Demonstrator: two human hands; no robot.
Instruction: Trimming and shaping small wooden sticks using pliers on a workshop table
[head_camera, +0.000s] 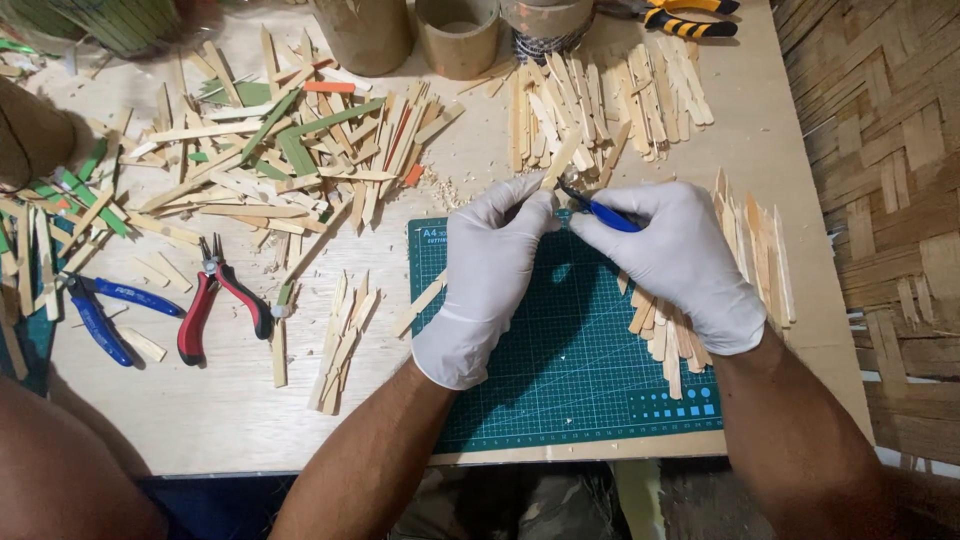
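Wooden stick (556, 168) is angling up-right above the green cutting mat (590, 380), left hand (490, 270) pinching it, right hand (680, 255) gripping blue-handled cutters (600, 212) at its lower end

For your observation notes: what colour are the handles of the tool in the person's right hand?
Blue, seen in the head view: the cutter handles poke out of the gloved right hand.
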